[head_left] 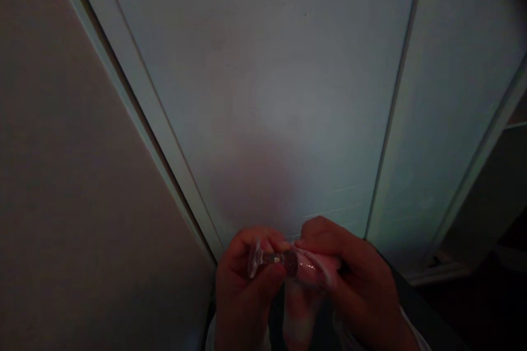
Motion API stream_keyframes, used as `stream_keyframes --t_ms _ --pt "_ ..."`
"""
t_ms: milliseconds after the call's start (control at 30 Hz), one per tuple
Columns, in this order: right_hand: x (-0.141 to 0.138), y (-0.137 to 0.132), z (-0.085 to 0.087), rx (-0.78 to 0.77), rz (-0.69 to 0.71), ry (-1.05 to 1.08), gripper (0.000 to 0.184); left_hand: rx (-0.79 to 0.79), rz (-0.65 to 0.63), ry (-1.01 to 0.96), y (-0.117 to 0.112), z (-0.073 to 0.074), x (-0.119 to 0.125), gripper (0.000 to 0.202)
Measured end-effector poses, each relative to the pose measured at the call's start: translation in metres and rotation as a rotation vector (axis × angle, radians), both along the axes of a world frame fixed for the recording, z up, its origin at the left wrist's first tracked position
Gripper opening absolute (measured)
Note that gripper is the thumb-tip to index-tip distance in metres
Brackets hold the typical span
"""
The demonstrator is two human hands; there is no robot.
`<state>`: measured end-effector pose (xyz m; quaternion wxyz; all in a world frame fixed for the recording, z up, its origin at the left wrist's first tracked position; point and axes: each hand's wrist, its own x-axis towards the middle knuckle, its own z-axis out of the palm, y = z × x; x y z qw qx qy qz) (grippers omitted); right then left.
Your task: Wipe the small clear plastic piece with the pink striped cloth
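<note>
A small stemmed glass lies sideways between my hands at the bottom centre, its round clear foot pointing left. My left hand is closed on its stem, thumb below and fingers above. Around the bowl end is a thin pinkish-white cloth, pinched in the closed fingers of my right hand. The cloth covers part of the bowl, so the rim is hidden. A pale strip hangs below the glass; whether it is the same cloth I cannot tell in the dim light.
Straight ahead stands a pale panelled door or cabinet front, close beyond my hands. A brownish flat panel rises at the left. On the right, a second pale panel borders a dark area with a light ledge at floor level.
</note>
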<state>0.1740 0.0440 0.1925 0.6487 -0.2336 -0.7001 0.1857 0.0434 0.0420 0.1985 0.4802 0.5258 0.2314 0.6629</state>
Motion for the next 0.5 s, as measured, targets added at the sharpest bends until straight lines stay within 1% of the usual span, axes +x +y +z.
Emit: stream_keyframes --t_ms 100,167,267,367,433,500 --pt "-0.0017 -0.0007 0.0004 0.023 0.019 -0.019 0.012 -0.033 0.082 0.028 -0.0025 -0.0003 -0.0009 0.014" --pt "-0.0025 -0.001 0.0015 0.034 0.035 -0.029 0.016 -0.057 0.086 0.022 -0.0045 0.0021 0.0001 0.014" --pt "-0.0035 -0.0009 0.0023 0.06 0.048 -0.036 0.024 -0.046 0.059 -0.06 -0.0067 0.0068 0.0032 0.016" --pt "-0.0049 0.0006 0.0005 0.064 0.05 -0.038 0.027 -0.027 0.087 -0.126 -0.0055 0.0074 0.0035 0.016" --pt "-0.0062 0.0023 -0.0014 -0.005 0.047 -0.04 0.023 -0.002 0.066 -0.116 -0.0023 0.0045 0.0008 0.015" --pt "-0.0075 0.005 -0.003 -0.125 0.041 -0.048 0.014 0.055 0.052 -0.091 0.002 0.0003 -0.0029 0.013"
